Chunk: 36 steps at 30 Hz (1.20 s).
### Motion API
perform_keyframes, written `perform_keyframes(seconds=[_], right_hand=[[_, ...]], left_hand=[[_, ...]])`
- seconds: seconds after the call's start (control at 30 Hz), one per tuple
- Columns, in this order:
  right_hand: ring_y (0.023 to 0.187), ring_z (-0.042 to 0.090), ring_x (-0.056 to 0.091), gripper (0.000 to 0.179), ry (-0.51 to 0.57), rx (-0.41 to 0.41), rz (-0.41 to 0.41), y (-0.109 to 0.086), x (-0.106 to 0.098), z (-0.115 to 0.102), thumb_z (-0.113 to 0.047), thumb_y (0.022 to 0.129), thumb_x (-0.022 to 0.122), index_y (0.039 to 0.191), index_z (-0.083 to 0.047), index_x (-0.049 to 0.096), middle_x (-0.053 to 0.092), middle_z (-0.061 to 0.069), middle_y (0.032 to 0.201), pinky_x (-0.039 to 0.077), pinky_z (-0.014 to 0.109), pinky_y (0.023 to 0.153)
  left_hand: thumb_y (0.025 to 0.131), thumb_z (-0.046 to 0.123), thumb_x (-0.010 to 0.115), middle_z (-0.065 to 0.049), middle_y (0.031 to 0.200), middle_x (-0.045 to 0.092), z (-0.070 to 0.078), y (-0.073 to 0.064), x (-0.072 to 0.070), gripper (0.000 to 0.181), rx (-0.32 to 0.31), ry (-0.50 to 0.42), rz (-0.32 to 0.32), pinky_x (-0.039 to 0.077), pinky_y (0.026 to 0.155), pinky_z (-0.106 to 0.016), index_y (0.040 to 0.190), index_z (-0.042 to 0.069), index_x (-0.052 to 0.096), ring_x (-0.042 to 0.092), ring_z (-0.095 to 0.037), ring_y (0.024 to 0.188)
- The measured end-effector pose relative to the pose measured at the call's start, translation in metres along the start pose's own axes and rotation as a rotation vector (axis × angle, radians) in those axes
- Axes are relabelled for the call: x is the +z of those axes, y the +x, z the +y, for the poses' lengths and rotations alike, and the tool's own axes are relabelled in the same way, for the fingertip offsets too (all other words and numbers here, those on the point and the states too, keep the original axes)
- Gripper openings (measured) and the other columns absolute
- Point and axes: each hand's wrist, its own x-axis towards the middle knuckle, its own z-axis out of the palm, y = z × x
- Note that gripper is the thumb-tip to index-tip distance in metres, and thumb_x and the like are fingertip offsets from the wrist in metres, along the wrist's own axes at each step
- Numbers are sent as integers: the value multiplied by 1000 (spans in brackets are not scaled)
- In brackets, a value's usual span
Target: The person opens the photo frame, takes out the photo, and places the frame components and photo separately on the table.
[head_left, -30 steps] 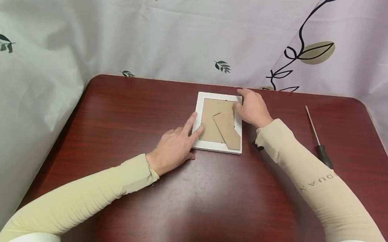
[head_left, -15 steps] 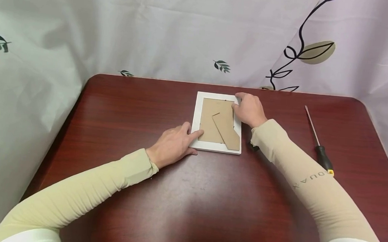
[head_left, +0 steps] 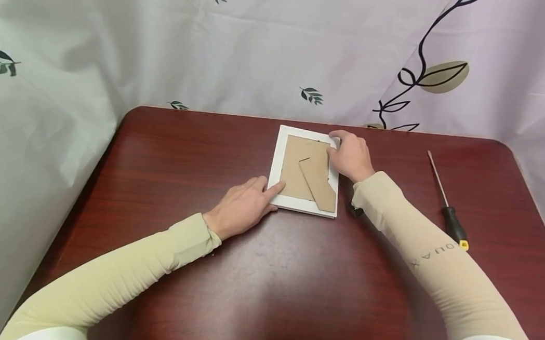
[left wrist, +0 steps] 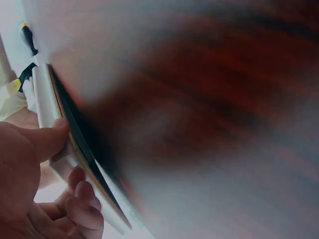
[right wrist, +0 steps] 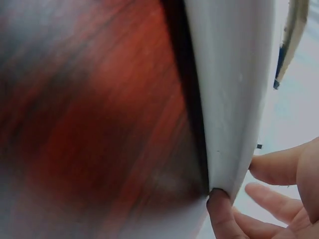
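Note:
A white picture frame (head_left: 279,157) lies back side up, showing its tan backing board (head_left: 290,176) and fold-out stand (head_left: 321,181). My left hand (head_left: 244,205) grips its near left corner, index finger along the back. In the left wrist view the thumb (left wrist: 50,142) presses the frame's edge, with curled fingers close below. My right hand (head_left: 352,156) pinches the far right edge. The right wrist view has the thumb (right wrist: 274,167) on one side of the white rim (right wrist: 232,89) and a fingertip (right wrist: 219,199) on the other. The front is hidden.
A screwdriver (head_left: 452,220) with a black and yellow handle lies on the dark red tabletop (head_left: 184,154) at the right, near my right forearm. A white patterned curtain (head_left: 261,49) hangs behind the table's far edge.
My left fingers have drawn in from the frame's left side to its near corner. My right hand has closed onto the far right edge. The frame has turned slightly clockwise.

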Motion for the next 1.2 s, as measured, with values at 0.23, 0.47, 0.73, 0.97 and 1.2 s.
perform_keyframes(seconds=[0.23,0.47,0.73,0.97,1.2], right_hand=[[81,29,53,44,111,-1,55,0,-5,4,-14,93,61,137,-9,63,63,17,93,44,40,72],[95,29,58,45,222,37,64,-1,-12,2,-12,91,64,136,-9,64,67,17,121,49,42,83],[109,25,63,49,489,44,-41,-3,-20,0,-4,93,66,140,-8,59,58,14,142,51,28,81],[108,14,62,57,901,110,-102,-4,-15,-2,5,92,65,147,-2,50,54,21,143,53,19,82],[109,16,63,60,1236,209,-191,-8,-10,-7,10,93,62,150,-4,47,47,19,149,57,26,86]], left_hand=[[100,24,64,-4,88,43,-1,0,-4,47,46,-58,75,42,60,-31,144,9,54,41,-19,74],[97,28,68,-6,97,50,-1,1,-9,55,35,-126,171,44,66,-32,145,8,51,47,-19,79],[72,47,89,-11,138,46,7,6,-14,119,-230,-478,257,51,91,-38,158,0,20,53,-19,116],[75,28,89,-6,146,47,10,14,-17,114,-354,-944,132,52,97,-35,160,7,18,61,-19,115],[75,20,90,-11,150,43,8,21,-13,110,-169,-1142,104,43,110,-38,161,12,21,55,-25,128]])
